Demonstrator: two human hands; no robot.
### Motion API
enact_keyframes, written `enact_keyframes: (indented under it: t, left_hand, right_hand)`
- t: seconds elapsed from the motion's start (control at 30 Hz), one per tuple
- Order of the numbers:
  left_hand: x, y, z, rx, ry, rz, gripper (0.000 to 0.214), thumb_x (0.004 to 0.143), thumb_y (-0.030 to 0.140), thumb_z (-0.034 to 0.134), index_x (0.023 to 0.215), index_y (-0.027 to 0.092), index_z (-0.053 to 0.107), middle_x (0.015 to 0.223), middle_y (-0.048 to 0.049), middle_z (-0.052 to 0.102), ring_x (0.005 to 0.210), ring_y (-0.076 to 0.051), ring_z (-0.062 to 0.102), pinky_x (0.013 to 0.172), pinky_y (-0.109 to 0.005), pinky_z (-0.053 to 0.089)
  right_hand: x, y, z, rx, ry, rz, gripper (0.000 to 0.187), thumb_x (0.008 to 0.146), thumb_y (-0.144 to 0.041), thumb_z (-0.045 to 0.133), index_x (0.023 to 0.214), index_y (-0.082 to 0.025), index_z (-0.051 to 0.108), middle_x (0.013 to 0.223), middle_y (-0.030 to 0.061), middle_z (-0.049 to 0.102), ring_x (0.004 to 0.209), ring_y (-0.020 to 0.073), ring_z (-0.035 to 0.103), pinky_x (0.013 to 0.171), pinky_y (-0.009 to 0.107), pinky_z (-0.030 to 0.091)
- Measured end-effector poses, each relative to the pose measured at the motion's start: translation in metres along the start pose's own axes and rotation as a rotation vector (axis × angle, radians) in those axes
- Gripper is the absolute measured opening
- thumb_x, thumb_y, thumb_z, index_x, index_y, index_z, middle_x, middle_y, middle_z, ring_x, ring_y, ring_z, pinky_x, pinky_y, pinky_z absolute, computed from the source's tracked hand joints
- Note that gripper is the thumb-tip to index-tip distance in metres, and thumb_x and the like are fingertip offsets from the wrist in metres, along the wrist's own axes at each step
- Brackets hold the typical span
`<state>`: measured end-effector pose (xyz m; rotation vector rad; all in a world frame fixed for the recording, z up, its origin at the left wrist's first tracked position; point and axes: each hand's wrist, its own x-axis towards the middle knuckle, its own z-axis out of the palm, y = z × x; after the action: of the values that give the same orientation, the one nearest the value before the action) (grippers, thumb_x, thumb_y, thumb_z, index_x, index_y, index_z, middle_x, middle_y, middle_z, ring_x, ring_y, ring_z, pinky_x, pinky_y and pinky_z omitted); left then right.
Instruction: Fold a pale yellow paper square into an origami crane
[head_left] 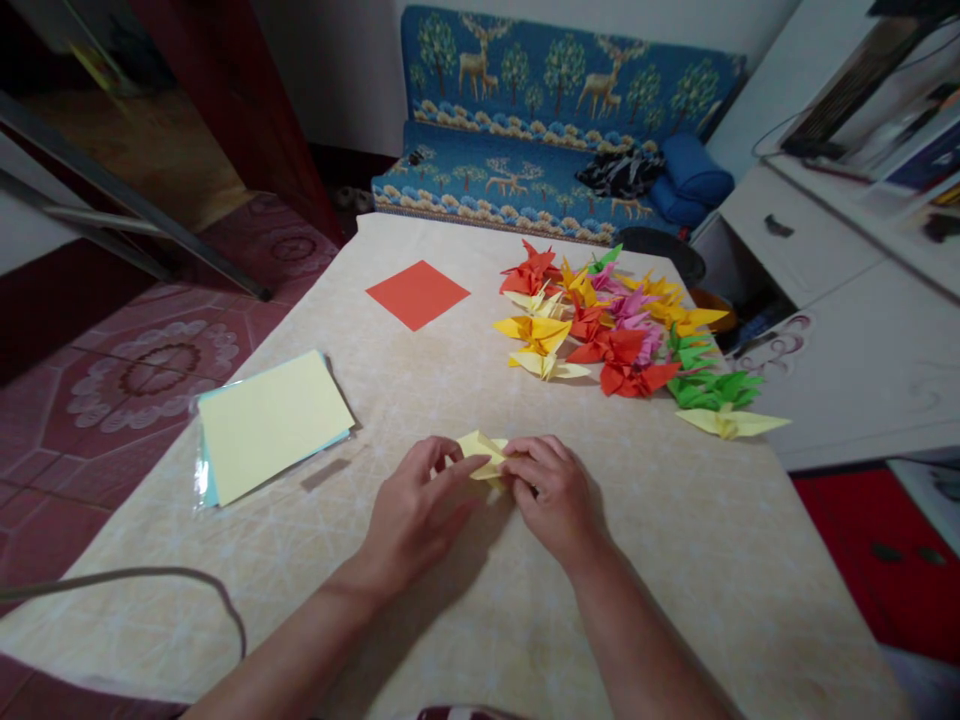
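A small piece of folded pale yellow paper (484, 455) lies at the middle of the table, between my two hands. My left hand (427, 495) grips its left side, with the index finger stretched over the top of the fold. On the right side, my right hand (553, 490) pinches the paper's edge between thumb and fingers. The underside of the folded paper is hidden by my fingers.
Several folded paper cranes (611, 345) in red, yellow, pink and green crowd the table's far right. A red paper square (418, 295) lies flat at the back. Left stands a stack of yellow and blue sheets (274, 425). A cable (150, 573) crosses the left corner.
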<state>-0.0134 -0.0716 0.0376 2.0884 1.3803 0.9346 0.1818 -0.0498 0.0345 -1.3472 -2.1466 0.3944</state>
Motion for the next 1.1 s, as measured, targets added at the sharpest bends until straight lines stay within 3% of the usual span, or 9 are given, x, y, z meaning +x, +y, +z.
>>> enact_keyframes:
  t: [0.1, 0.23, 0.37, 0.63, 0.93, 1.1]
  left_hand:
    - [0.011, -0.004, 0.002, 0.102, -0.045, 0.137, 0.057, 0.073, 0.021, 0.066, 0.128, 0.025, 0.051, 0.128, -0.0113, 0.050, 0.110, -0.025, 0.048, 0.087, -0.039, 0.045]
    - [0.020, -0.009, 0.008, 0.102, -0.155, 0.179, 0.031, 0.082, 0.026, 0.059, 0.112, 0.021, 0.063, 0.109, -0.0095, 0.064, 0.098, -0.023, 0.054, 0.087, -0.039, 0.046]
    - [0.013, -0.012, 0.015, 0.056, -0.087, 0.141, 0.024, 0.087, 0.021, 0.052, 0.105, 0.020, 0.068, 0.105, -0.0087, 0.068, 0.095, -0.021, 0.056, 0.085, -0.037, 0.048]
    - [0.002, -0.011, 0.019, -0.026, -0.007, 0.058, 0.022, 0.087, 0.019, 0.053, 0.102, 0.019, 0.069, 0.106, -0.0076, 0.069, 0.098, -0.020, 0.057, 0.087, -0.036, 0.049]
    - [-0.001, -0.012, 0.016, -0.030, 0.075, -0.041, 0.022, 0.085, 0.017, 0.055, 0.103, 0.019, 0.068, 0.107, -0.0076, 0.068, 0.098, -0.020, 0.055, 0.087, -0.037, 0.048]
    - [0.000, -0.014, 0.015, -0.056, 0.109, -0.076, 0.017, 0.084, 0.016, 0.056, 0.092, 0.020, 0.070, 0.101, -0.0072, 0.069, 0.093, -0.020, 0.057, 0.084, -0.036, 0.049]
  right_hand:
    - [-0.001, 0.001, 0.000, -0.003, -0.015, -0.012, 0.022, 0.078, -0.007, 0.058, 0.083, -0.026, 0.070, 0.100, 0.0020, 0.066, 0.097, 0.0188, 0.055, 0.084, 0.034, 0.046]
    - [-0.002, 0.001, 0.000, -0.003, -0.027, -0.015, 0.020, 0.079, -0.011, 0.060, 0.087, -0.026, 0.070, 0.100, 0.0024, 0.066, 0.097, 0.0190, 0.055, 0.084, 0.034, 0.046]
    - [-0.003, 0.002, 0.000, 0.014, -0.012, -0.012, 0.014, 0.081, -0.017, 0.062, 0.087, -0.026, 0.070, 0.099, 0.0030, 0.067, 0.095, 0.0184, 0.057, 0.083, 0.034, 0.047]
    - [0.002, -0.003, 0.003, -0.012, -0.018, 0.015, 0.007, 0.082, -0.025, 0.063, 0.080, -0.026, 0.070, 0.095, 0.0021, 0.067, 0.092, 0.0183, 0.058, 0.080, 0.033, 0.045]
    - [0.012, -0.007, 0.013, 0.016, -0.049, 0.115, 0.005, 0.081, -0.024, 0.064, 0.078, -0.025, 0.068, 0.084, 0.0009, 0.064, 0.084, 0.0169, 0.058, 0.076, 0.029, 0.042]
    - [0.016, -0.012, 0.014, -0.021, -0.074, 0.166, 0.007, 0.080, -0.023, 0.064, 0.073, -0.024, 0.066, 0.078, 0.0004, 0.064, 0.081, 0.0171, 0.057, 0.072, 0.028, 0.040]
